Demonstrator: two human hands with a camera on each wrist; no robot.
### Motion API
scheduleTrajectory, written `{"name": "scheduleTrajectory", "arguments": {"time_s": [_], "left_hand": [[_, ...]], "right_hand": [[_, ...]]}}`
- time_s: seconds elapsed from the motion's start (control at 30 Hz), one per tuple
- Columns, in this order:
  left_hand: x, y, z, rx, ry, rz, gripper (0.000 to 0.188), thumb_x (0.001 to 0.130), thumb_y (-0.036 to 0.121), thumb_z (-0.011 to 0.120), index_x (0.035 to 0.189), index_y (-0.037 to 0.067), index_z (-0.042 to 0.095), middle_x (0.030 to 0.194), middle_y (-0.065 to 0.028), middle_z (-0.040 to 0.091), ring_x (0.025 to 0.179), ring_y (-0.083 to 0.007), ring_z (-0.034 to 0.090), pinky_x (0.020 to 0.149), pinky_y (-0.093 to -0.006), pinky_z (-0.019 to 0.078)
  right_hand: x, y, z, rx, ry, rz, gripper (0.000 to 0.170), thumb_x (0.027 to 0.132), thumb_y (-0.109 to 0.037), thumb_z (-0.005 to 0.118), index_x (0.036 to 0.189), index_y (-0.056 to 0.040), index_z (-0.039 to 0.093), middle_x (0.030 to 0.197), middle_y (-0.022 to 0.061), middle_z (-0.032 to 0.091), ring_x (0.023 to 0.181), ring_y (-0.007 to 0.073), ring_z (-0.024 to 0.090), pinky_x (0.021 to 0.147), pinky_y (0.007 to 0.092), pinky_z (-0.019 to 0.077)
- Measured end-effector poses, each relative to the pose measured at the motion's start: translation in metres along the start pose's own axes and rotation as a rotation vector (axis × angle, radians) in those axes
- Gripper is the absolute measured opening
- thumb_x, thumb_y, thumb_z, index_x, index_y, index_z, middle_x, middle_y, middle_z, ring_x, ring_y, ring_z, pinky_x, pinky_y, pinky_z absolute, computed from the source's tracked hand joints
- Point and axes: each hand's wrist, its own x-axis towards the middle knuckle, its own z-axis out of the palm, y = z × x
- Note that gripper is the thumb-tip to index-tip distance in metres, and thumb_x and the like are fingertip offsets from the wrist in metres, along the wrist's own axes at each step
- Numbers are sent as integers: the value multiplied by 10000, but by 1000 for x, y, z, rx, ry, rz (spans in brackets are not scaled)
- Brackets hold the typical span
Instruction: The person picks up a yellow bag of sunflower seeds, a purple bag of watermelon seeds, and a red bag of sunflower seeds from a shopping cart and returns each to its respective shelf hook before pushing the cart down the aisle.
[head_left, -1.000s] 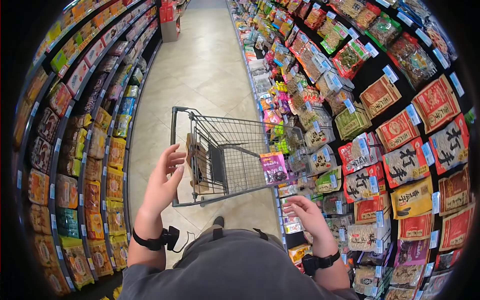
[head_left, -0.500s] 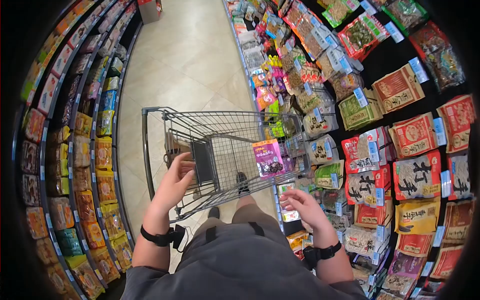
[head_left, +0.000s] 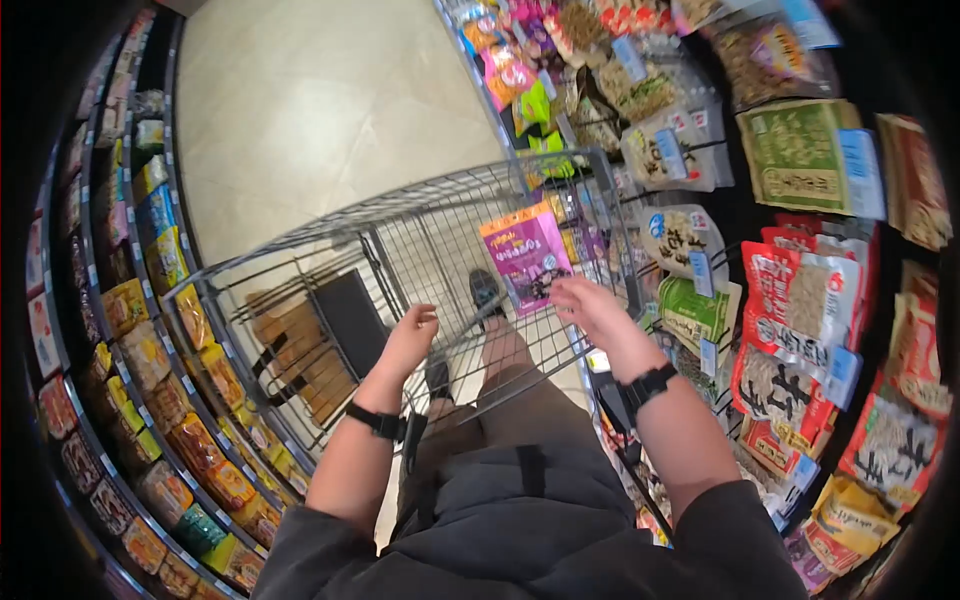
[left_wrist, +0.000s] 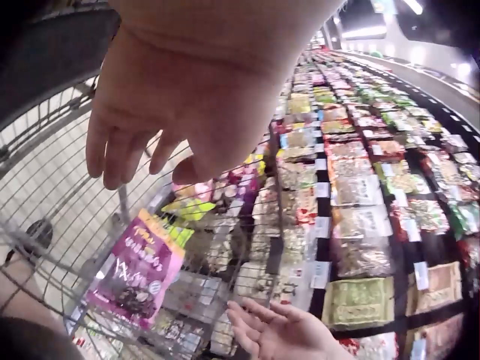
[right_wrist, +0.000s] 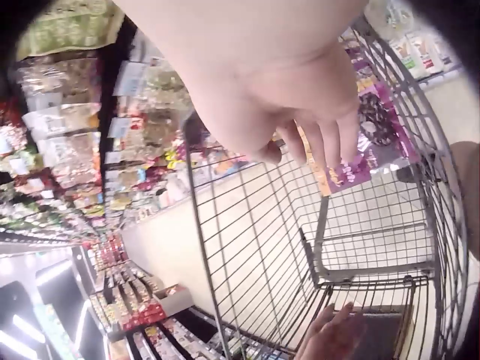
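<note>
A purple snack bag (head_left: 525,258) with an orange top band and dark pieces pictured on its front lies in the wire shopping cart (head_left: 410,185). My right hand (head_left: 600,315) hangs over the cart's side, its fingertips overlapping the bag's lower corner in the head view. In the right wrist view its fingers (right_wrist: 326,139) are relaxed, with nothing gripped between them. Over the middle of the cart is my left hand (head_left: 410,340), loosely bent and holding nothing. The left wrist view has that hand (left_wrist: 180,90) above the mesh, with the bag (left_wrist: 139,274) lower down.
Hanging packets, among them a green packet (head_left: 805,155) and a red-and-white packet (head_left: 800,300), line the right side close to the cart. Shelves of yellow packets (head_left: 200,370) run along the left. A dark panel (head_left: 350,315) stands at the cart's left end. Pale floor (head_left: 300,110) stretches ahead.
The head view has tipped down and the cart appears larger and turned. My right hand has come over the cart's side toward the bag. My left hand now appears farther right, over the basket.
</note>
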Motion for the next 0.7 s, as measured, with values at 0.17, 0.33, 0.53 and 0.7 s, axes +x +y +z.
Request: {"name": "scheduleTrajectory", "arguments": {"time_s": [0.17,0.33,0.53,0.7], "left_hand": [[85,-33,61,-45,-118,-201,425,919,198,552,1306,23,537,1173,-102,629,995,-193,606,832,-328,483],[133,-39,113,133,-39,-90,394,910,229,571,1226,-5,585,1067,-180,682,960,-273,661,844,-363,512],[179,-59,153,-36,-78,-188,482,926,195,567,1343,-31,484,1277,-174,603,1181,-269,574,1001,-351,441],[190,-62,161,-296,-161,-140,456,954,165,569,1347,-31,448,1292,-146,567,1205,-244,531,1041,-358,401]], "right_hand": [[109,21,-33,-165,164,80,374,939,-282,587,1230,-47,567,1151,64,621,1073,195,572,905,360,448],[196,61,-56,-315,467,-80,478,882,-144,585,1327,10,501,1095,127,632,957,226,602,840,351,472],[228,82,-66,-590,619,-85,573,800,-226,637,1284,62,530,1252,280,568,1126,375,592,969,410,463],[220,76,-59,-530,582,-109,508,834,-245,667,1227,60,562,1071,242,664,1011,323,651,889,387,497]]}}
